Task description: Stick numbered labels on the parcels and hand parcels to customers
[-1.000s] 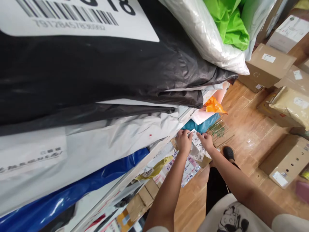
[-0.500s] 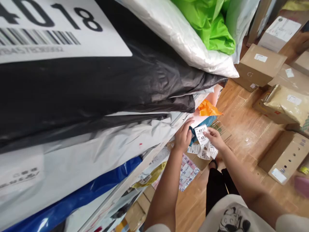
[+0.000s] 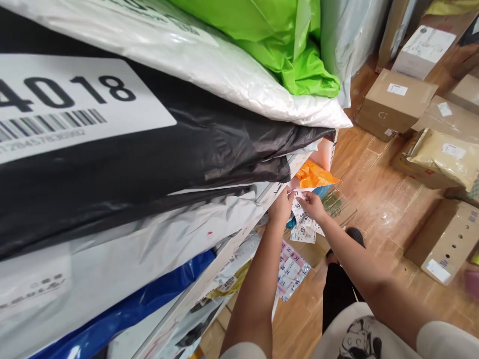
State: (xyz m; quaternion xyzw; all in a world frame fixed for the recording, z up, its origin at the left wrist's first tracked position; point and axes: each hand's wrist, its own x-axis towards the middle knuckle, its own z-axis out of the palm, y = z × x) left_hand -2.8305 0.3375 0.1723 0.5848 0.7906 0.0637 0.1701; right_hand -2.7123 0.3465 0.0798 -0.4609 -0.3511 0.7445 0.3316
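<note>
A strip of white printed labels with barcodes and large numbers hangs below my two hands beside the shelf edge. My right hand pinches the strip near its upper end. Close by, my left hand has its fingertips closed at the strip's top edge, next to the right fingertips. Behind the hands lies an orange plastic bag at the end of the shelf. The lower part of the strip folds over itself, and a bit of teal wrapping shows beside it.
Stacked on the shelf to the left are a black parcel labelled 4018, a white parcel and a green bag. Cardboard boxes and a yellowish padded parcel stand on the wooden floor at right.
My right hand has moved left with the label strip, up against my left hand. My left fingers, apart before, have closed at the strip's top. The view has shifted slightly.
</note>
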